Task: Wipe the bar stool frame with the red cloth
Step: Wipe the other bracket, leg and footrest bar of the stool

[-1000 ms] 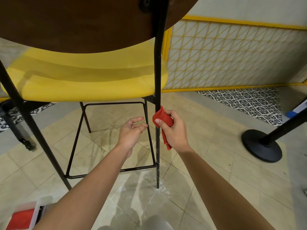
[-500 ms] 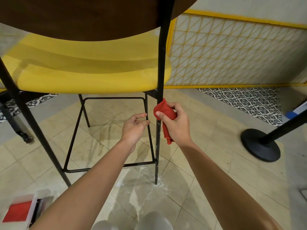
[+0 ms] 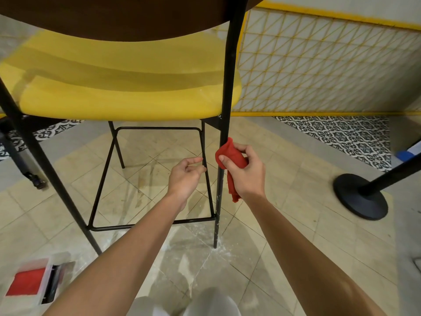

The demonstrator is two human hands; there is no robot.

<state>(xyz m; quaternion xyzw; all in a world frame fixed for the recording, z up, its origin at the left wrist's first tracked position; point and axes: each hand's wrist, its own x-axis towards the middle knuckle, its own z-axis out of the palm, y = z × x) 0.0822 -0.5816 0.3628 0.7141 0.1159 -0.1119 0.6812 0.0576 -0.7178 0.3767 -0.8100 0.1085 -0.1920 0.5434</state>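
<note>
A bar stool with a yellow seat [image 3: 127, 87] and a thin black metal frame stands in front of me. Its near right leg [image 3: 224, 110] runs from the top of the view down to the floor. My right hand [image 3: 246, 172] grips the red cloth [image 3: 231, 156], which is bunched around that leg just below the seat, with a tail hanging beside my wrist. My left hand [image 3: 185, 176] hovers to the left of the leg, fingers loosely curled and holding nothing, close to the thin footrest upright [image 3: 204, 156].
A dark wooden tabletop [image 3: 114, 14] overhangs the stool. A black stanchion base [image 3: 361, 197] stands on the tiled floor at right. A clear box with red contents [image 3: 29, 281] lies at bottom left. White dust is scattered round the leg's foot. A yellow lattice panel lines the back wall.
My right hand has slid the red cloth a little up the leg, closer to the seat. My left hand stayed near the footrest upright, fingers curling slightly.
</note>
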